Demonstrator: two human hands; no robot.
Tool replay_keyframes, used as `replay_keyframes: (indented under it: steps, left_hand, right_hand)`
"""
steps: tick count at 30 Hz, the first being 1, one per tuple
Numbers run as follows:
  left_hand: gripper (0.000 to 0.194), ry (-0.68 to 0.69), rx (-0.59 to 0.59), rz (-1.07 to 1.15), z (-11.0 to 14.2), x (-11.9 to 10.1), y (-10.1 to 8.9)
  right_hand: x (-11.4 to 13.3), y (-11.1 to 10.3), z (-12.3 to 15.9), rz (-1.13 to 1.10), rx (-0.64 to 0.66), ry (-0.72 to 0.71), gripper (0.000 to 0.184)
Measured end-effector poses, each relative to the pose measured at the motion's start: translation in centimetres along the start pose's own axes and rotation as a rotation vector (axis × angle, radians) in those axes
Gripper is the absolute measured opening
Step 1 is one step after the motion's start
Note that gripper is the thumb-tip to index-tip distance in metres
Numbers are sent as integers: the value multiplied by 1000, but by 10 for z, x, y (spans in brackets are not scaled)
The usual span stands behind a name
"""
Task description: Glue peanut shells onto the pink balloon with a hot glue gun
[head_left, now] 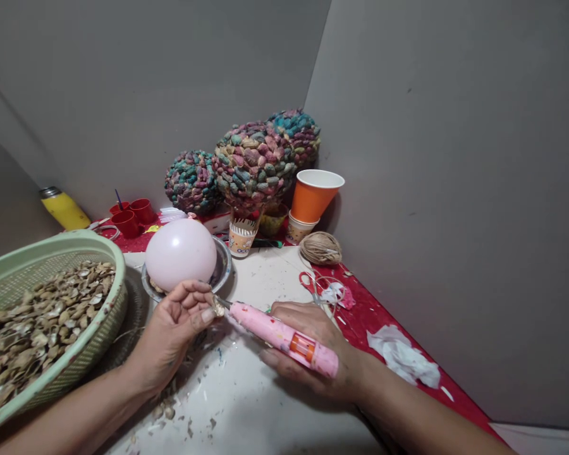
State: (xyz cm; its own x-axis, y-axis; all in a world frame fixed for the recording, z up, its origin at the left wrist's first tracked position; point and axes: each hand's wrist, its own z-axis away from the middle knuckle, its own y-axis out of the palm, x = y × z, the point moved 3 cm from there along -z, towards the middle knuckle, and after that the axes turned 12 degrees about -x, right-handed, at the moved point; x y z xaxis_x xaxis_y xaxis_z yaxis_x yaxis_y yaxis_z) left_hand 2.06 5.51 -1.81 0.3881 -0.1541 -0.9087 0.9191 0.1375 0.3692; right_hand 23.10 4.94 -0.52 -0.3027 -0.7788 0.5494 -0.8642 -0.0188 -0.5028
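Observation:
My right hand is wrapped round a pink hot glue gun, whose nozzle points left. Pinched in the fingertips of my left hand is a small peanut shell, right at the nozzle tip. Just beyond my left hand a pale pink balloon rests in a metal bowl. On the left stands a green plastic basket with many peanut shells in it; their open halves face various ways.
Balls covered in coloured shells stand at the back, one above a paper cup. Nearby are an orange cup, a twine ball, red-handled scissors, crumpled tissue, red cups and a yellow bottle. Grey walls enclose the table.

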Motion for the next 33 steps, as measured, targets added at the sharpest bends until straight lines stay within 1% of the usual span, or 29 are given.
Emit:
replay_keyframes:
  steps: [6, 17, 22, 33]
  left_hand:
    - [35, 11, -1, -2, -1, -1, 1]
    - [39, 32, -38, -3, 3, -6, 0]
    - [39, 74, -72, 12, 4, -9, 1]
    - [39, 137, -82, 18, 4, -12, 0]
  right_hand:
    - [-1, 0, 1, 8, 12, 34, 30]
    - [0, 0, 0, 16, -4, 0, 29]
    - [1, 0, 1, 29, 10, -5, 26]
    - [2, 1, 2, 52, 30, -27, 25]
